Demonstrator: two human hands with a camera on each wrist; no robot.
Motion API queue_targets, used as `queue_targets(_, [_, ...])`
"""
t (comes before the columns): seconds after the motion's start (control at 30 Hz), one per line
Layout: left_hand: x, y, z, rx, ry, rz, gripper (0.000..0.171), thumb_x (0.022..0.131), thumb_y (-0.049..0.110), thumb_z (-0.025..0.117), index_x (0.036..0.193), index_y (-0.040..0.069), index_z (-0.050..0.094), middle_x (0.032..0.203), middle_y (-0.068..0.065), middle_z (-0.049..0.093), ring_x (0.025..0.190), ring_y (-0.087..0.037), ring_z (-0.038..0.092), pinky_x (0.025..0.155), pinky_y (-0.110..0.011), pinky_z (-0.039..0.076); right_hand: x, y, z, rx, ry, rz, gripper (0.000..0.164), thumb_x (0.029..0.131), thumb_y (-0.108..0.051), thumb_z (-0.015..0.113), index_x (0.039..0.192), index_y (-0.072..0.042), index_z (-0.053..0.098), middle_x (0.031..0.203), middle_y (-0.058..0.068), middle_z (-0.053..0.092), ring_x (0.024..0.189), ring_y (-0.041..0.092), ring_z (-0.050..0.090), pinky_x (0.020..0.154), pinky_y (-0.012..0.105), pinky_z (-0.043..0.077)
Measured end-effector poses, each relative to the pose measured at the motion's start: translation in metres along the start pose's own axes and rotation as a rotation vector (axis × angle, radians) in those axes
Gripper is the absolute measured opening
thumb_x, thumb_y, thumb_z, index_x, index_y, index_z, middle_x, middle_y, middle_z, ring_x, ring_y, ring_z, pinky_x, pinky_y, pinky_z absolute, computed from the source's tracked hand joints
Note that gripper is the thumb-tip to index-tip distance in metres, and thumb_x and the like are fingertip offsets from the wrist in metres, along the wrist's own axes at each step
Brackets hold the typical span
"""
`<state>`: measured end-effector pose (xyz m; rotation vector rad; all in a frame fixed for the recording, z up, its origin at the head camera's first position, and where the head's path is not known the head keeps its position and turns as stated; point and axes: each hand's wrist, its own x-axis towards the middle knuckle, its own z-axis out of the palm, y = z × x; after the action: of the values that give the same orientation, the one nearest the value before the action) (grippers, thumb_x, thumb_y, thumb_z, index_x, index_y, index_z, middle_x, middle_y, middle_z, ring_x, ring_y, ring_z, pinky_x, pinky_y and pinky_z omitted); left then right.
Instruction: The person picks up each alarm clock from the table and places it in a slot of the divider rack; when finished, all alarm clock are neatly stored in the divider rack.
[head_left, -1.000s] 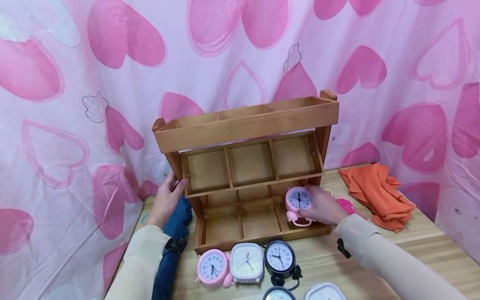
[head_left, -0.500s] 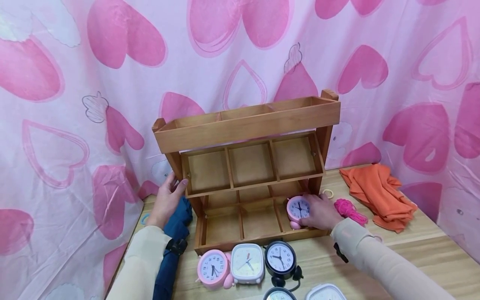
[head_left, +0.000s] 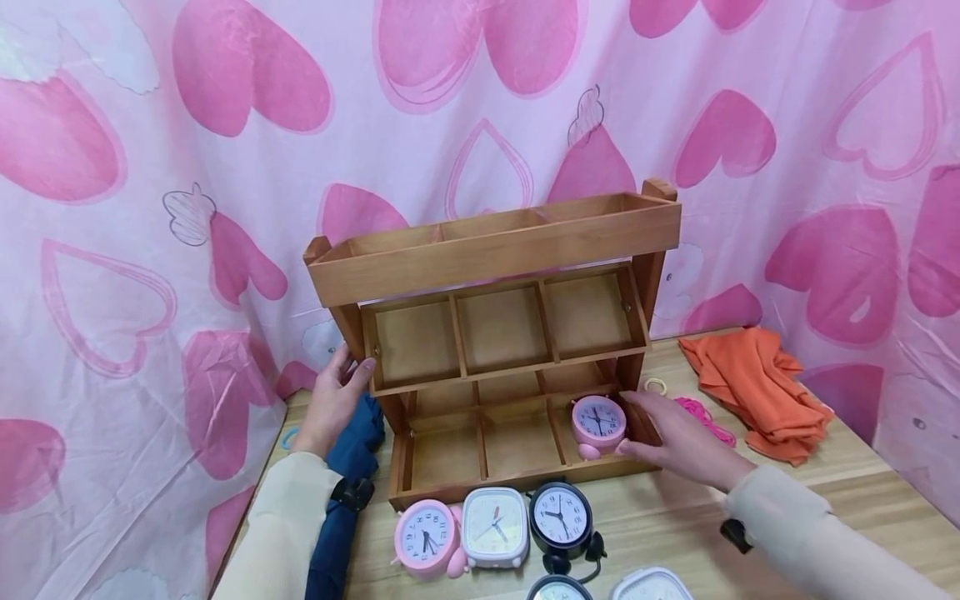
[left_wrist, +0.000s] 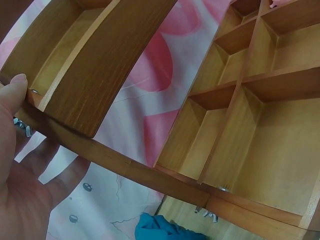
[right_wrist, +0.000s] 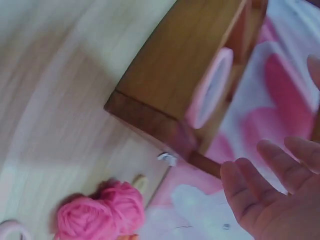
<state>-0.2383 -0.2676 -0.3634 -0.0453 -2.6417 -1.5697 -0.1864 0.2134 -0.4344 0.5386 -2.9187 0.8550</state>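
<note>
A pink alarm clock rests in the lower right compartment of a wooden tiered shelf; the right wrist view shows its pink rim from the side. My right hand is just right of that clock, thumb and fingers spread and holding nothing. With the thumb in front and the fingers behind, my left hand grips the shelf's left side at the middle tier. In the left wrist view, the left thumb lies on the wooden edge and the fingers reach behind the side post.
Before the shelf stand another pink clock, a white square clock and a black clock, with two more cut off below. Orange cloth and pink yarn lie right; blue cloth lies left.
My right hand lowered the pink clock into the lower right compartment, let go and drew back to the right. My left hand has stayed on the shelf's side.
</note>
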Motion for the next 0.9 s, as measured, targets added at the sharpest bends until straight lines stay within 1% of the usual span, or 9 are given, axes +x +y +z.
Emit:
queue_targets(0.17, [0.000,0.000,0.001,0.000,-0.004,-0.005,0.075,0.099,0.052,0.049,0.160,0.027,0.013,0.164,-0.009,0.022,0.149,-0.038,0.026,0.113,-0.052,0.036,-0.041,-0.008,-0.011,-0.025,0.009,-0.116,0.081,0.082,-0.055,0.073,0.143,-0.008,0.048,0.140,0.015,0.056,0.126,0.041,0.053,0.098,0.062,0.047])
queue_targets(0.3, [-0.002,0.001,0.000,0.010,0.005,-0.011,0.075,0.098,0.053,0.049,0.159,0.030,0.013,0.164,-0.007,0.022,0.149,-0.038,0.026,0.113,-0.052,0.037,-0.071,-0.008,-0.006,-0.119,0.023,-0.238,0.084,0.077,-0.060,0.074,0.144,-0.016,0.048,0.138,0.002,0.058,0.122,0.027,0.057,0.092,0.050,0.054])
queue_targets(0.37, [-0.003,0.001,-0.001,0.010,0.007,-0.011,0.074,0.099,0.053,0.049,0.159,0.030,0.013,0.164,-0.007,0.022,0.149,-0.039,0.026,0.113,-0.052,0.037,-0.083,-0.007,-0.002,-0.113,-0.046,-0.248,0.087,0.076,-0.061,0.074,0.148,-0.024,0.043,0.139,-0.003,0.055,0.123,0.020,0.056,0.089,0.042,0.057])
queue_targets(0.43, [-0.003,0.002,-0.001,0.015,0.008,-0.016,0.074,0.099,0.053,0.049,0.159,0.031,0.012,0.165,-0.005,0.021,0.149,-0.038,0.026,0.113,-0.051,0.037,-0.094,-0.004,0.005,-0.076,-0.139,-0.252,0.089,0.077,-0.063,0.073,0.151,-0.028,0.037,0.142,-0.003,0.053,0.124,0.019,0.053,0.088,0.036,0.057])
queue_targets(0.53, [-0.003,0.003,-0.001,0.016,0.008,-0.015,0.074,0.099,0.053,0.049,0.159,0.032,0.012,0.165,-0.005,0.021,0.149,-0.038,0.026,0.113,-0.051,0.037,-0.104,0.001,0.019,-0.045,-0.267,-0.256,0.090,0.079,-0.065,0.069,0.152,-0.030,0.033,0.143,0.000,0.051,0.125,0.021,0.051,0.088,0.035,0.057])
queue_targets(0.6, [-0.003,0.002,0.000,0.019,0.007,-0.013,0.075,0.099,0.053,0.049,0.159,0.031,0.012,0.165,-0.005,0.021,0.149,-0.038,0.026,0.113,-0.051,0.037,-0.109,0.005,0.032,-0.061,-0.286,-0.296,0.088,0.079,-0.066,0.068,0.151,-0.025,0.037,0.142,0.001,0.053,0.125,0.024,0.052,0.089,0.037,0.057])
queue_targets(0.7, [-0.002,0.001,0.000,0.017,0.008,-0.009,0.075,0.098,0.053,0.049,0.159,0.030,0.012,0.165,-0.006,0.022,0.149,-0.038,0.026,0.113,-0.051,0.037,-0.115,0.010,0.049,-0.125,-0.288,-0.335,0.083,0.082,-0.067,0.064,0.149,-0.022,0.043,0.139,0.001,0.055,0.122,0.025,0.054,0.087,0.039,0.057])
queue_targets(0.77, [-0.002,0.000,0.000,0.014,0.009,-0.012,0.076,0.098,0.054,0.049,0.159,0.030,0.012,0.164,-0.006,0.022,0.148,-0.038,0.027,0.113,-0.051,0.037,-0.119,0.012,0.059,-0.179,-0.272,-0.360,0.078,0.084,-0.068,0.061,0.146,-0.023,0.046,0.136,0.000,0.057,0.118,0.023,0.056,0.084,0.036,0.057])
queue_targets(0.9, [-0.002,0.000,0.000,0.013,0.007,-0.019,0.076,0.098,0.055,0.049,0.159,0.031,0.011,0.165,-0.006,0.021,0.149,-0.038,0.026,0.113,-0.051,0.037,-0.127,0.014,0.073,-0.300,-0.180,-0.435,0.070,0.087,-0.069,0.056,0.140,-0.023,0.051,0.126,-0.004,0.061,0.109,0.018,0.059,0.079,0.033,0.057])
